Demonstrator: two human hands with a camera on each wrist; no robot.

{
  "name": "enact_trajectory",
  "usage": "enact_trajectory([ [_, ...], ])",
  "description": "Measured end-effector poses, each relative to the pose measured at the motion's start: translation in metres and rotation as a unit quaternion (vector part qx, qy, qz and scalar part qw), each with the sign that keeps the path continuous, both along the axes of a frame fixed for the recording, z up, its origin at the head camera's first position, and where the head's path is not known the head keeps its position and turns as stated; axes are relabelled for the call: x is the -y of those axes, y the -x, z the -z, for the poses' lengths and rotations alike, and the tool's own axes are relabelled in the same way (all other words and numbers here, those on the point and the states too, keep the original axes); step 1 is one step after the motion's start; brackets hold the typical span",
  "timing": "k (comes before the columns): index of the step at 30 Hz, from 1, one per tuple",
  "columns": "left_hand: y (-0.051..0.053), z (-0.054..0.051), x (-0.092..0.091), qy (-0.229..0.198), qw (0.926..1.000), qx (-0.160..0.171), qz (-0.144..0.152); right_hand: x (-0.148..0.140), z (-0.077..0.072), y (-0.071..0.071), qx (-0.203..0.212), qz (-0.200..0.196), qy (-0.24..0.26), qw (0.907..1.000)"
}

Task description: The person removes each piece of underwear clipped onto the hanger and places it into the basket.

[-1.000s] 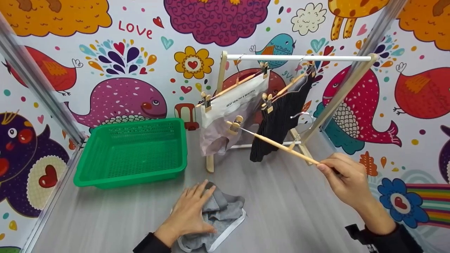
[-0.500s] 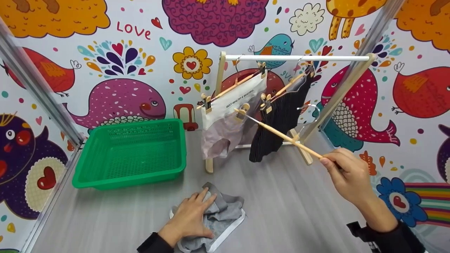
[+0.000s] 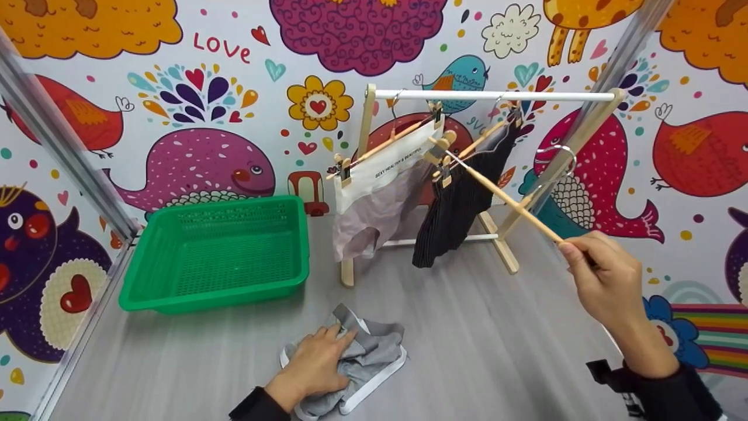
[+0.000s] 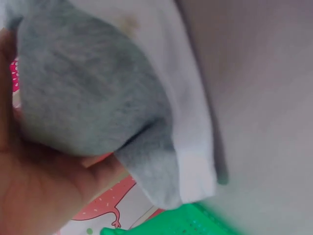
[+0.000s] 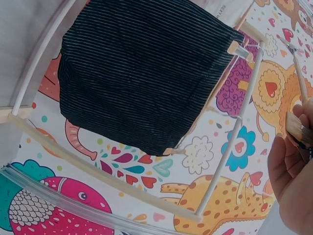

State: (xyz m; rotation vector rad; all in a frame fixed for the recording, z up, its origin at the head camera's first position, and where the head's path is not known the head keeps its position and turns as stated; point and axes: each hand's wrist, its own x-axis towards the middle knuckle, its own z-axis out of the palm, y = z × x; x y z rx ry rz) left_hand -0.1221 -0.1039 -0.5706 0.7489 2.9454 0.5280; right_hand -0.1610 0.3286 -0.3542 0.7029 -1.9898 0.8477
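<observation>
A crumpled grey pair of underpants (image 3: 374, 354) with white trim lies on the table. My left hand (image 3: 315, 362) rests on it, thumb apart from the bent fingers; in the left wrist view the cloth (image 4: 93, 83) hides part of them. My right hand (image 3: 608, 280) pinches one end of a wooden clip hanger (image 3: 520, 207), whose far clip points toward the rack and whose metal hook stands up. In the right wrist view a clip (image 5: 296, 129) shows beside that hand.
A wooden rack with a white rail (image 3: 549, 96) stands at the back. White-and-pinkish underpants (image 3: 374, 199) and dark striped underpants (image 3: 461, 204) hang from it on clip hangers. A green basket (image 3: 216, 304) stands at the left, near the patterned wall.
My right hand has moved right with the hanger, whose far clip has risen toward the rack. The left fingers have drawn in slightly, and the underpants' upper edge has shifted.
</observation>
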Motion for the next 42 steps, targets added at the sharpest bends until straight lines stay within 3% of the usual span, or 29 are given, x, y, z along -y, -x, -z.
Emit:
enact_trajectory([
  [5,0.001,-0.001,0.0,-0.008,0.9998,-0.015,0.005,-0.003,-0.005,-0.004,0.02,0.053,0.003,0.9984],
  [11,0.004,0.004,0.001,-0.002,0.9939,-0.108,0.022,-0.004,-0.01,-0.007,0.044,0.104,0.016,0.9935],
  [14,0.005,0.005,0.002,-0.002,0.9912,-0.131,0.022,-0.007,-0.01,-0.005,0.059,0.123,0.025,0.9903],
  [20,0.011,0.005,0.008,-0.04,0.993,-0.111,0.012,-0.017,-0.008,0.002,0.078,0.163,0.029,0.9831],
  [28,0.016,0.001,0.02,-0.099,0.9933,-0.057,-0.01,-0.029,-0.008,0.013,0.101,0.222,0.021,0.9696],
  [31,0.017,-0.001,0.024,-0.121,0.9912,-0.052,-0.014,-0.032,-0.012,0.016,0.117,0.245,0.011,0.9622],
  [36,0.019,-0.006,0.031,-0.151,0.9859,-0.069,-0.018,-0.035,-0.019,0.023,0.109,0.274,-0.025,0.9551],
  [42,0.02,-0.014,0.035,-0.217,0.9728,-0.068,-0.043,-0.036,-0.03,0.025,0.107,0.286,-0.045,0.9512],
])
